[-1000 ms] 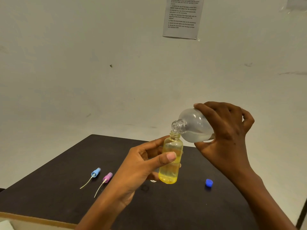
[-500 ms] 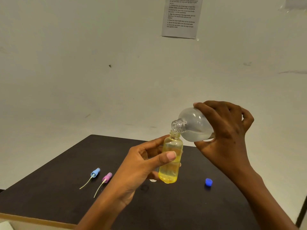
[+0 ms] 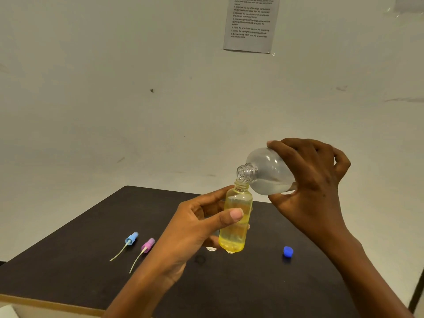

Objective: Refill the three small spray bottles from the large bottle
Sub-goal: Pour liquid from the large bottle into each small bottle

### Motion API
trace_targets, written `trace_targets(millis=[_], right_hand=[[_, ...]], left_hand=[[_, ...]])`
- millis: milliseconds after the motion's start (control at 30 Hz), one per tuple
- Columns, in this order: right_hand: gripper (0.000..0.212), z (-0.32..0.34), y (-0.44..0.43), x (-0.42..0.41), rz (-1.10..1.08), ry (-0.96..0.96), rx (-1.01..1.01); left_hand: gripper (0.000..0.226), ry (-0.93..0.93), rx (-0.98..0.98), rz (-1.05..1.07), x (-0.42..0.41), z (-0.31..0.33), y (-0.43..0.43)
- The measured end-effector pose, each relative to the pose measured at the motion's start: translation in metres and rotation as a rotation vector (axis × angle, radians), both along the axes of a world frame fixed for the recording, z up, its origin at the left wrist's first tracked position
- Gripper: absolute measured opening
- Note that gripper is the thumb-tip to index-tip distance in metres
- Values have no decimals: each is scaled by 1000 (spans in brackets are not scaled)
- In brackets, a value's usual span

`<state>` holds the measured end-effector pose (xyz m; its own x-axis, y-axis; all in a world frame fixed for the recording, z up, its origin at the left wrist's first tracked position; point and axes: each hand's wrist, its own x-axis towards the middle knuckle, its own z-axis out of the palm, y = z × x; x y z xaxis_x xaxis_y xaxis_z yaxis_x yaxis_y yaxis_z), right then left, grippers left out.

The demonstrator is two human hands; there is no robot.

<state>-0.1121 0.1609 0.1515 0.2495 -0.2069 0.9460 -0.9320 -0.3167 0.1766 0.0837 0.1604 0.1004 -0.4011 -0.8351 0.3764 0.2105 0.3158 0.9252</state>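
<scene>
The left hand grips a small yellow bottle upright above the table, thumb across its front, fingers wrapped behind. The right hand clasps the big bottle, tipped so its open neck rests over the yellow bottle's mouth, clear liquid pooled along its low side. Left of the left fingers lie a blue sprayer and a pink sprayer. Below the right hand sits a blue cap.

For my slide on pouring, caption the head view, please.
Right hand tips the large clear bottle over the yellow spray bottle held in the left hand above the dark table.
</scene>
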Motion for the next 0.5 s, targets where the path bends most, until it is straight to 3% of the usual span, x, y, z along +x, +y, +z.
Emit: trace_targets(millis=[500], right_hand=[[69,1,-1,1,1,6,4]], left_hand=[[52,15,-4,-5,0,1,0]])
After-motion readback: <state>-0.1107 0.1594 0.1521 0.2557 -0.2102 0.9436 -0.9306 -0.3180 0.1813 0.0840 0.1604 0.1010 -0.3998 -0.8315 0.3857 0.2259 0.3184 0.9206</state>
